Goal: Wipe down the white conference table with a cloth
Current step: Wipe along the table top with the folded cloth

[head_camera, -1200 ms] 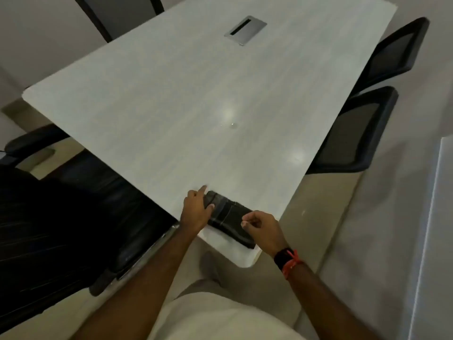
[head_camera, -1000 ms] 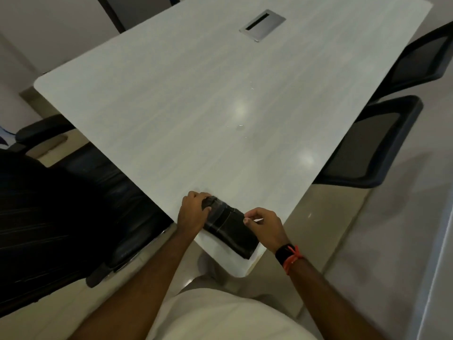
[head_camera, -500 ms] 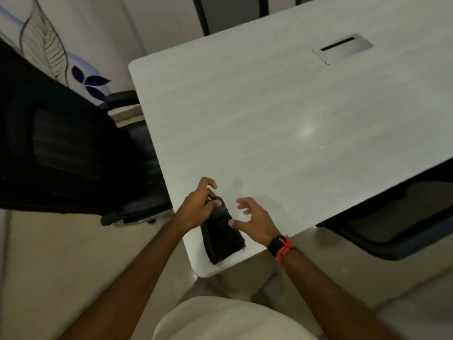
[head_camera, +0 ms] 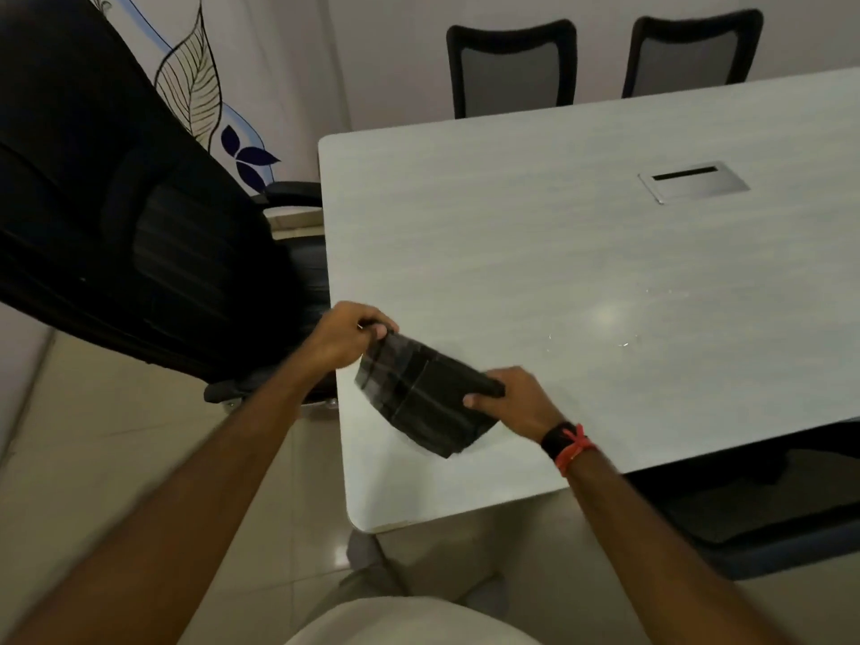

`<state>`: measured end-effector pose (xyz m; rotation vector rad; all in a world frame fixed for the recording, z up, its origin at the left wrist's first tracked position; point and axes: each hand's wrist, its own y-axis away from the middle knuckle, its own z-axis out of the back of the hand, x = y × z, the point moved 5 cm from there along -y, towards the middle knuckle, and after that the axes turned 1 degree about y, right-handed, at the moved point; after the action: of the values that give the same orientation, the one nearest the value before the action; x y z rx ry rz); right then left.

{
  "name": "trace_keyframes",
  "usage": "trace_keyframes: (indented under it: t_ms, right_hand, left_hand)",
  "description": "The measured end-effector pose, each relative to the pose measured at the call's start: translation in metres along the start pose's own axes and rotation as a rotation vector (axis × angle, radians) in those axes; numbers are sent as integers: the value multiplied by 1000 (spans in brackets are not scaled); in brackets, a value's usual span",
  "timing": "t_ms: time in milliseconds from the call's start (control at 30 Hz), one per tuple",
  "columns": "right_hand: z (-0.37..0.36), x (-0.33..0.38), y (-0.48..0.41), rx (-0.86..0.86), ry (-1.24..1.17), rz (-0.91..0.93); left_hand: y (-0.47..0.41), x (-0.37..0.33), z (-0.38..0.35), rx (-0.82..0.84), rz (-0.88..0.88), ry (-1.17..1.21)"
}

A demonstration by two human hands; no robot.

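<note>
While the left grip [head_camera: 346,335] curls round its upper-left corner and the right grip [head_camera: 514,402] clamps its right-hand edge, the cloth [head_camera: 419,393] is held between them over the near-left corner of the white counter [head_camera: 512,225]; whether its lower edge touches the surface I cannot tell. It is one dark cloth, folded into a rough rectangle and crossed by faint paler check lines; its long axis slants from upper left down to lower right in the view, running from one grip to the other; its ragged lower corner points toward the person. One grey cable hatch [head_camera: 693,181] with a single dark slot sits in the counter, well apart from the cloth; a few small pale specks [head_camera: 623,344] lie between the two. Chairs number four: two mesh-backed chairs [head_camera: 512,69] [head_camera: 693,53] side by side at the far edge; one big black chair [head_camera: 116,202] at the left edge; one dark seat [head_camera: 768,505] under the right-hand edge. One black wristband [head_camera: 565,442] tied with an orange-red cord circles the right wrist; the wall [head_camera: 288,62] behind carries a drawn leaf pattern.
</note>
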<state>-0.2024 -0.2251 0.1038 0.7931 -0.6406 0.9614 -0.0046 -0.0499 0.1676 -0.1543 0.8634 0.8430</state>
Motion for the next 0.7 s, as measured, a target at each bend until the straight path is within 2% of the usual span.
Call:
trace_keyframes:
  t_ms: [67, 200, 300, 367, 433, 567, 600, 633, 700]
  right_hand:
    - [30, 24, -11, -163, 56, 72]
    - [68, 60, -18, -463, 174, 130]
    - [59, 60, -16, -557, 288, 197]
    - [34, 40, -20, -512, 371, 180]
    - [0, 12, -24, -381, 463, 93]
    - [-79, -36, -20, 70, 410, -177]
    - [-93, -43, -22, 90, 375, -230]
    - [-99, -46, -24, 34, 334, -258]
    - [-102, -42, -35, -144, 279, -270]
  left_hand:
    - [-18, -9, 17, -27, 16, 139]
    - [-41, -21, 37, -27, -65, 392]
    - [-45, -2, 33, -31, -109, 392]
    - [-41, 31, 11, 30, -58, 339]
    - [-34, 73, -22, 132, 10, 267]
    - [-4, 129, -73, 413, 59, -65]
    - [2, 139, -79, 446, 52, -85]
    - [7, 142, -82, 440, 47, -65]
    - [11, 142, -79, 325, 49, -13]
